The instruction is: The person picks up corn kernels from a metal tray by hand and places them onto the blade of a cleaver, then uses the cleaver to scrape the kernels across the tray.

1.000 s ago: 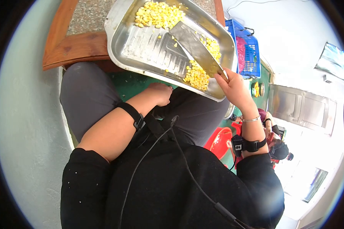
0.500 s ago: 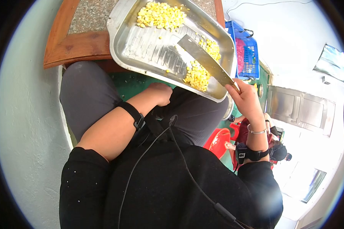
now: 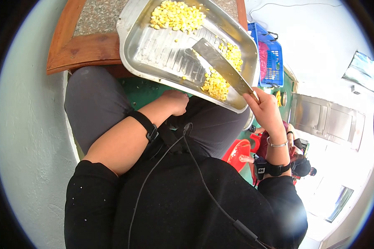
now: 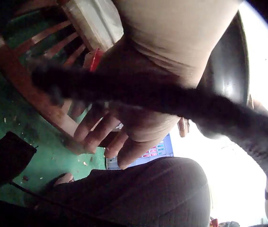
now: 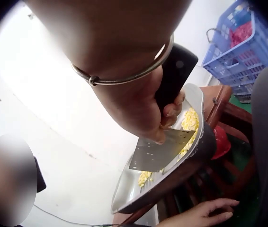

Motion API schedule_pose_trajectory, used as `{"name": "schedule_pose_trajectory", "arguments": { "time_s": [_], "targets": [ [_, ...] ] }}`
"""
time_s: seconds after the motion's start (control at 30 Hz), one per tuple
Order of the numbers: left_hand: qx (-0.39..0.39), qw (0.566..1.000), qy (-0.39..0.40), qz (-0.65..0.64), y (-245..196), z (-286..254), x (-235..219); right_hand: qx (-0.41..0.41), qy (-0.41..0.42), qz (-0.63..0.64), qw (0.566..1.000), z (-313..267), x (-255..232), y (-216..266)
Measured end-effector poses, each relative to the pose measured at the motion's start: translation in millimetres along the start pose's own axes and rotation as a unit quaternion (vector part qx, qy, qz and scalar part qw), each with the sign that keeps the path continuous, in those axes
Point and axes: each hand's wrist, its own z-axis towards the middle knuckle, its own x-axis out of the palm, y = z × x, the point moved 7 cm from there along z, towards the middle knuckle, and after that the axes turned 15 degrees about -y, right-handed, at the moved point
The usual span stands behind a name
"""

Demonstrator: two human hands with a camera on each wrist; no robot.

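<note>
A steel tray (image 3: 153,45) juts over the table edge above my lap. It holds one heap of yellow corn kernels (image 3: 176,16) at its far end and another (image 3: 216,83) by its near rim. My right hand (image 3: 266,110) grips the black handle of a cleaver (image 3: 220,64), whose blade lies flat in the tray beside the near heap. The right wrist view shows the blade (image 5: 157,151) over the tray (image 5: 172,182) rim. My left hand (image 3: 174,101) hangs below the tray by my thigh, its fingers (image 4: 101,137) relaxed and holding nothing.
The tray rests on a wooden-framed table with a stone top (image 3: 87,45). A blue crate (image 3: 270,58) stands behind at the right, a red stool (image 3: 239,151) below it. A pale wall (image 3: 25,124) runs along my left. Another person (image 3: 299,162) sits low at the right.
My right hand has drawn back toward the tray's near right rim, pulling the cleaver with it. The left hand has not moved.
</note>
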Motion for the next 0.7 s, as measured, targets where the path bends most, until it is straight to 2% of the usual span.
{"name": "schedule_pose_trajectory", "arguments": {
  "time_s": [0.53,0.7],
  "targets": [
    [-0.007,1.000,0.013,0.008,-5,-5,-12,-0.002,-0.008,0.012,1.000,2,6,-7],
    [-0.019,1.000,0.020,0.006,-2,-4,-8,0.020,0.013,0.021,1.000,4,11,-11]
  ]
}}
